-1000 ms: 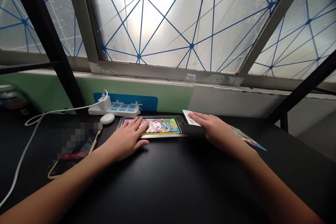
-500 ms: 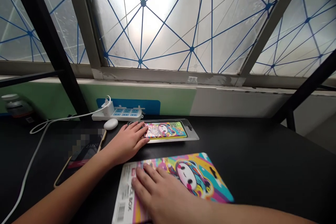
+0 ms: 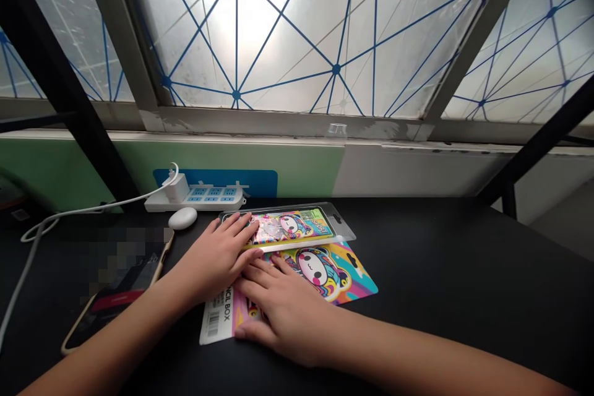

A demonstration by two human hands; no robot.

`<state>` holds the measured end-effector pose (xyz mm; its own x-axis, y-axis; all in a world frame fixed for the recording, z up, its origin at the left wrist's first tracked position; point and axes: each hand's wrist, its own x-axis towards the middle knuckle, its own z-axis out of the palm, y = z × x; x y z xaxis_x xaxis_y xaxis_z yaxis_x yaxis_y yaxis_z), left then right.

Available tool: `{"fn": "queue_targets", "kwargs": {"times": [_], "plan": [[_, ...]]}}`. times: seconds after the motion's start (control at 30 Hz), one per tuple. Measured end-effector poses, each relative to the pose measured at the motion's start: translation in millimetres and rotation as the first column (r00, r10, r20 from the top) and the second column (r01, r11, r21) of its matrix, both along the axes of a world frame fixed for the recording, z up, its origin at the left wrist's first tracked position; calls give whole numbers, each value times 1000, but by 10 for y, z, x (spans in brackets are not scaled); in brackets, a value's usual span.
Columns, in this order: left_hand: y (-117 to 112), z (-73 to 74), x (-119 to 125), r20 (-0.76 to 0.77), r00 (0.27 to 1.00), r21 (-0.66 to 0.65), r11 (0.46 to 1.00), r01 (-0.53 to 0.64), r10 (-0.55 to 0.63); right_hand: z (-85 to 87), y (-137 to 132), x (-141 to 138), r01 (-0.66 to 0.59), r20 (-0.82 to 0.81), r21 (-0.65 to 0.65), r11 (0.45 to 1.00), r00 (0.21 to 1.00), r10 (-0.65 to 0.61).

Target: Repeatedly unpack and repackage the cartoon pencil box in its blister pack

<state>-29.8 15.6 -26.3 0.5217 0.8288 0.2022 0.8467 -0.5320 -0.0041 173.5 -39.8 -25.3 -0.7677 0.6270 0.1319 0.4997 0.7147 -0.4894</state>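
Observation:
My left hand (image 3: 221,253) lies flat, fingers spread, over the left end of a clear plastic package holding a colourful pencil box (image 3: 297,226) with a cartoon bear. Just in front, my right hand (image 3: 283,309) rests palm down with fingers stretched out on a bright printed backing card (image 3: 352,269). "BOX" and a barcode show at the card's left edge. The card's far edge is under or against the near side of the package; which one is hard to tell. My left thumb is close to my right fingertips, and the two hands hide part of both items.
Left of my forearm lies a phone (image 3: 116,303) in a pale-edged case. Behind it are a white oval object (image 3: 182,218) and a white power strip (image 3: 208,197) with a plugged-in charger and cable (image 3: 111,204). Black slanted posts (image 3: 69,86) flank the desk below the window.
My right hand has pushed the card away from me, up to the package. My left hand stays on the package. The view has shifted slightly.

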Motion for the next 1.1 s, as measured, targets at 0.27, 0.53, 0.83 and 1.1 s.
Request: {"fn": "queue_targets", "kwargs": {"times": [0.27,0.53,0.83,1.1], "plan": [[-37,26,44,68,994,-16,997,-81,82,-26,-15,-26,28,33,135,990,999,-33],[-69,-17,74,51,994,4,995,-98,98,-11,105,64,-18,-83,394,919,995,55],[-82,20,68,95,993,42,996,-77,73,304,948,722,307,29,267,914,945,-326],[-80,47,91,122,988,-7,995,-99,99,537,1406,673,239,283,74,968,926,-251]]}}
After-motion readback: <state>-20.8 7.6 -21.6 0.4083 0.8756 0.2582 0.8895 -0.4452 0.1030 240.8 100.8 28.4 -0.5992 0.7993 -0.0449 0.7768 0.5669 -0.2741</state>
